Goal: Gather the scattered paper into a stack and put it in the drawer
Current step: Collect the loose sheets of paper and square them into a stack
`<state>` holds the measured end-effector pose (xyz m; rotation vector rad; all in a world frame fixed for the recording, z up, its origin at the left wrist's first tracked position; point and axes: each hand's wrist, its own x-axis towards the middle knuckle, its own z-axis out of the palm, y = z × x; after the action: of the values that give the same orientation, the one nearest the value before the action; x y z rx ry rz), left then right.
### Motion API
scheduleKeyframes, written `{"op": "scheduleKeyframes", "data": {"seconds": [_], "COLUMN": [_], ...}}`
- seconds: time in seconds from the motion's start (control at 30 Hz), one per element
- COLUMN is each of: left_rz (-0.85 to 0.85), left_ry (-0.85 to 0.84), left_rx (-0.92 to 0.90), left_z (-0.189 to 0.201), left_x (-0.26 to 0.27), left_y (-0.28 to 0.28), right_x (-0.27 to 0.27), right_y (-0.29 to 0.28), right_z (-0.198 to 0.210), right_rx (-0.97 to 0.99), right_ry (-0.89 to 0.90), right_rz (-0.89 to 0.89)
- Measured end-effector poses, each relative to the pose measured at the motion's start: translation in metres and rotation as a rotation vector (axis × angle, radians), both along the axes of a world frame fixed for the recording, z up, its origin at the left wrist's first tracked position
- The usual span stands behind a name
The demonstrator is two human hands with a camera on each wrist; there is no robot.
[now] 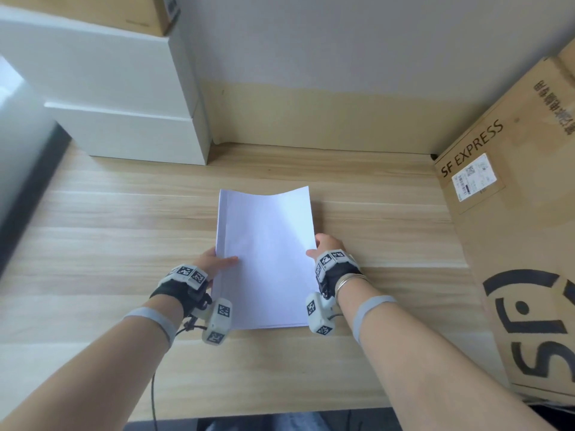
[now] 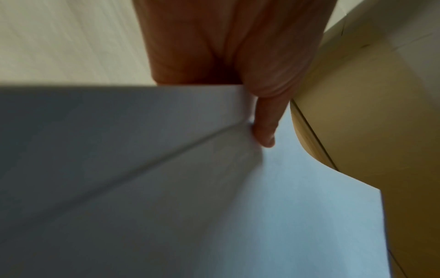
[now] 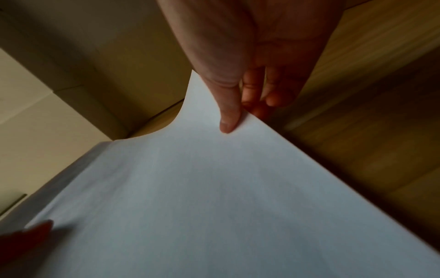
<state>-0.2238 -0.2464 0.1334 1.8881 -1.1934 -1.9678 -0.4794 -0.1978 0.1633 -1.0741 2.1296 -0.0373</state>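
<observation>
Head view shows my left hand and right hand each pinching a long edge of the paper stack, thumb on top and fingers underneath, the stack held above the wooden desk. Its far edge sags in the middle, away from me. From the right wrist view my thumb presses the top sheet near the edge, with the fingers curled below it.

No drawer shows in any view, so I judge the stack is gathered but not yet stowed. My grip sits only on the near half of the stack; the far half droops, and if I tilt it the loose sheets could slide apart or fan out. On the left side one lower sheet already sticks out past the top one, so a weak pinch there may drop it.

Beside the stack, to my right, the cardboard box reads "SF EXPRESS"; its white label is too small to read.
</observation>
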Motion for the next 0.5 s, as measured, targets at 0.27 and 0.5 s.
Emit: {"op": "scheduleKeyframes", "data": {"seconds": [0.27, 0.5], "left_rz": [0.017, 0.037], "left_ry": [0.114, 0.278], "left_rx": [-0.113, -0.263], "left_z": [0.015, 0.070], "left_x": [-0.017, -0.037], "left_y": [-0.009, -0.041], "right_x": [0.000, -0.019], "right_y": [0.000, -0.018], "right_z": [-0.002, 0.060], "right_rx": [-0.243, -0.550], "right_ry": [-0.257, -0.566], "right_rz": [-0.397, -0.448]}}
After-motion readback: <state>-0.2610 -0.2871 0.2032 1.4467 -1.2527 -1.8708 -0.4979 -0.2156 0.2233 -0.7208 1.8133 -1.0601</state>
